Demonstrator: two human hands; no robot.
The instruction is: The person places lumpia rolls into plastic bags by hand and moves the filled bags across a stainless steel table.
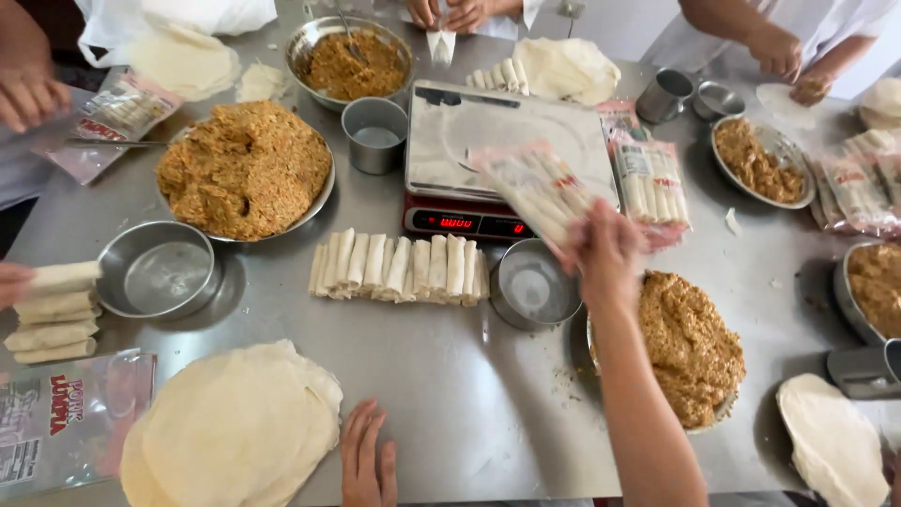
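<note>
right hand (605, 249) raised, clamped on a clear packet of rolls (535, 188) above the scale (488, 160) | left hand (368, 460) flat, fingers spread, empty, on the steel table (488, 404) beside the wrapper stack (235, 427) | row of rolls (399, 268) and empty bowl (535, 286) lie between the hands

Rolls (399, 268) lie before the scale (507, 155), between two bowls (158, 270) (535, 286); wrappers (235, 427) sit nearer, left.
</note>
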